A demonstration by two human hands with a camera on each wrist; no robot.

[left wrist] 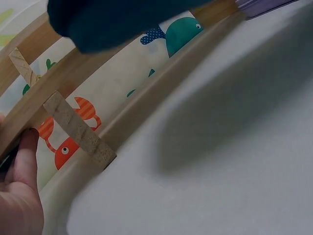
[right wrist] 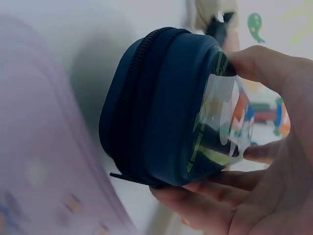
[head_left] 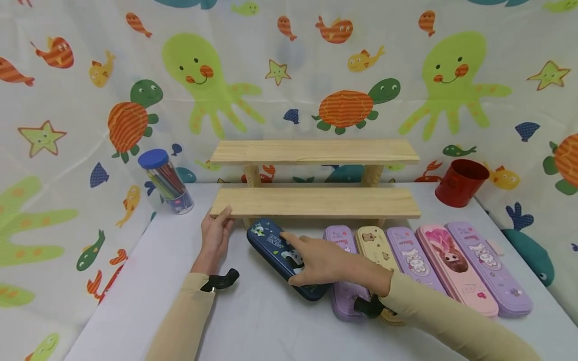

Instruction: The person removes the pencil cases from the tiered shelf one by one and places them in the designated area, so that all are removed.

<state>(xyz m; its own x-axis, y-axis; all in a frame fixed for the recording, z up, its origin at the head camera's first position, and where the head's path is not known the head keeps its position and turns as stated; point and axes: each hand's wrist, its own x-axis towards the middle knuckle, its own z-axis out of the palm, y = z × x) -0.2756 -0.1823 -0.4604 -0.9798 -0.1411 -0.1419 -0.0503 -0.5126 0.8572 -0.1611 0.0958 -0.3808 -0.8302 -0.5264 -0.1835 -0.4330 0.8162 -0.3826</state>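
A navy zippered pencil case [head_left: 273, 246] with a panda print is gripped by my right hand [head_left: 325, 258], thumb on one long side and fingers on the other. It hangs above the table, its shadow [left wrist: 210, 122] falling on the white surface in the left wrist view. The zip and its pull [right wrist: 129, 178] face down in the right wrist view. My left hand [head_left: 215, 235] holds the left end of the lower board of a two-tier wooden shelf [head_left: 316, 201], thumb [left wrist: 27, 159] against its underside.
Right of the navy case lie a purple pencil case [head_left: 345, 301], a cream one [head_left: 374, 238], and several more in purple and pink. A blue-lidded jar of pencils [head_left: 167, 180] stands at the back left, a red cup [head_left: 460, 183] at the back right. A printed cloth hangs behind.
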